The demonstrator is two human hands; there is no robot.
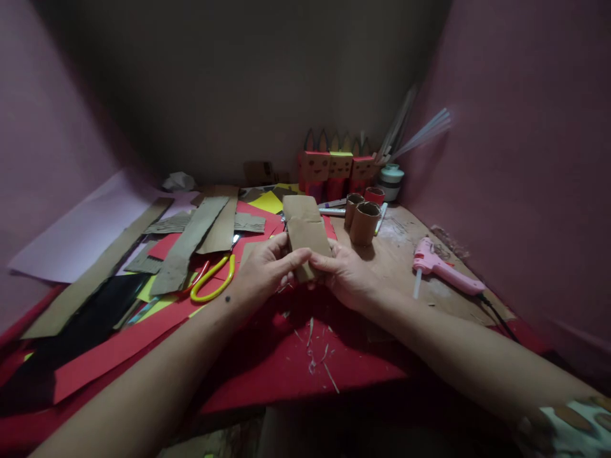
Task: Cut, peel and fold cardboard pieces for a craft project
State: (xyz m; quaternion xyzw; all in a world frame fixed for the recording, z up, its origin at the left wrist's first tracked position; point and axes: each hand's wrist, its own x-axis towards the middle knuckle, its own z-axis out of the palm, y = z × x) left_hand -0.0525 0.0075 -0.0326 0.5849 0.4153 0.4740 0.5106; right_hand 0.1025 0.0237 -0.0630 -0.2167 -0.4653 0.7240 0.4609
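Presently, the cardboard piece (308,232) is above the worktop (363,362), left hand (272,262) and right hand (347,268) clamping its near end; judged light, bendable at its crease, best held by side edges.

A piece of cardboard (305,222) is held between the left hand (277,262) and the right hand (344,270). Left of the grip lie scissors (232,270), with overlapping cardboard strips (191,245) just past them and a large paper sheet (76,238) farthest left. On the near side of the grip, scraps (311,346) are scattered on the table (281,381). Beyond the grip to the right, two tubes (366,224) stand close together on a board (396,261). Farther behind the grip, three figures (340,168) stand in a row, a jar (391,184) just to their right. Well right of the grip, a glue gun (443,270) lies on the board.
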